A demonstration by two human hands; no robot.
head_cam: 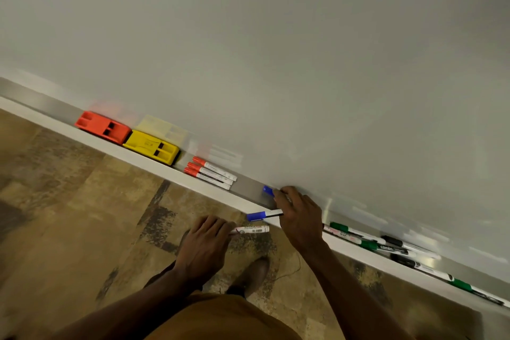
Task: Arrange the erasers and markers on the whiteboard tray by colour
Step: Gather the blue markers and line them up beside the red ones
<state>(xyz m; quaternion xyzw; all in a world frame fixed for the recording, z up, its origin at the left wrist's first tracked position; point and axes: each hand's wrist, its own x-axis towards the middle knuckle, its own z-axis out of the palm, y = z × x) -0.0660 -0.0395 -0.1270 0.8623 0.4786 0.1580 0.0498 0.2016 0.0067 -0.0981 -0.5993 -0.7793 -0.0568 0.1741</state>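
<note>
The whiteboard tray (pixel 248 188) runs diagonally from upper left to lower right. A red eraser (pixel 102 127) and a yellow eraser (pixel 151 147) stand side by side at its left. Three red-capped markers (pixel 211 173) lie next to them. My right hand (pixel 299 217) holds two blue-capped markers: one (pixel 267 190) resting on the tray, the other (pixel 263 215) sticking out over the tray's front edge. My left hand (pixel 205 246), below the tray, grips a white marker (pixel 252 229) whose cap is hidden in the fingers. Green and black markers (pixel 386 247) lie mixed further right.
The whiteboard (pixel 276 50) fills the upper view. Below the tray are a mottled brown floor (pixel 69 215) and my shoe (pixel 255 273). A thin cable (pixel 292 270) lies on the floor by the shoe.
</note>
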